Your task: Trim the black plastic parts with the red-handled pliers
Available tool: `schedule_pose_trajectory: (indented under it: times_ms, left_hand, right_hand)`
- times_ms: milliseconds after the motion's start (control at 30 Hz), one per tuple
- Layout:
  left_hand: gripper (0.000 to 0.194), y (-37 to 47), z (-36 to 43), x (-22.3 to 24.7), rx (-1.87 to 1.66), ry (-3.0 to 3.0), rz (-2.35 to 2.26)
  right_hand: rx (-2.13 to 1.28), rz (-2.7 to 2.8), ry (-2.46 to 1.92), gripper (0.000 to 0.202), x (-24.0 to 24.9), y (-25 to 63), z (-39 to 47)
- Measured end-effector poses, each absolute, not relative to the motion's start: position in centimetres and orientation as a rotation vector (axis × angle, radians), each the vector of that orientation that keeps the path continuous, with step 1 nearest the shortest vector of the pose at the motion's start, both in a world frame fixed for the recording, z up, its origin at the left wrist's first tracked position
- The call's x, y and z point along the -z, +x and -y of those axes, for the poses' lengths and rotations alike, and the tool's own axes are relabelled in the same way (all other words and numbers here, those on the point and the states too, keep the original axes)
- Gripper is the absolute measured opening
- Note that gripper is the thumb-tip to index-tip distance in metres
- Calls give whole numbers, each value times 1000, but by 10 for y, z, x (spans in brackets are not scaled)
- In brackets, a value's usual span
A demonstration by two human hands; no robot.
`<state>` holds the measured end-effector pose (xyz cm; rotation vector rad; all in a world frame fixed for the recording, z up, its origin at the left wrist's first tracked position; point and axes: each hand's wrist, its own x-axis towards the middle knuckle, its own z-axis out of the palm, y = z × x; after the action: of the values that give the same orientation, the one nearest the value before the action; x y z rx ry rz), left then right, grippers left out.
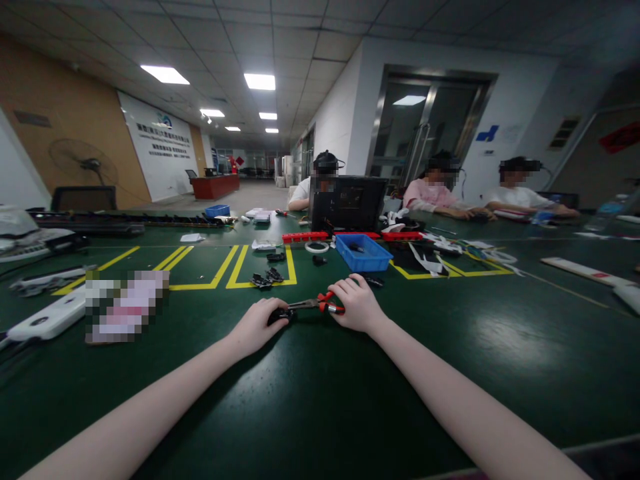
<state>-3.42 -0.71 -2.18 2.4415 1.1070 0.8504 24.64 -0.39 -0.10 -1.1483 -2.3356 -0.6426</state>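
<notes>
My right hand is closed around the red handles of a pair of long-nose pliers. The jaws point left and reach a small black part. My left hand is closed on that part, holding it low over the green table; its exact kind is hard to make out. The jaws touch or overlap its upper edge, but I cannot tell whether they grip it. Just beyond my hands, several small black pieces lie near a yellow-taped rectangle.
A blue bin with a dark item inside stands beyond my right hand. Behind it are red strips and a black box-like case. On the left lies a white power strip. Several people sit across the table.
</notes>
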Motion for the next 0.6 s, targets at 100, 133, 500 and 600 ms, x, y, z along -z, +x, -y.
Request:
schedule_pose_trajectory:
  times_ms: [100, 133, 500, 600]
  left_hand:
    - [18, -34, 7, 21, -845, 2439, -1112]
    - [18, -34, 7, 20, -843, 2439, -1112]
    - [31, -29, 27, -18, -1119, 2190, -1143]
    - [22, -26, 64, -47, -1121, 2010, -865]
  right_hand:
    - [625, 2366, -1155, 34, 0, 247, 3]
    - [615, 2378, -1156, 34, 0, 247, 3]
    - [589, 2379, -1190, 32, -2, 246, 5]
    - [586, 2373, -1194, 32, -1, 246, 4]
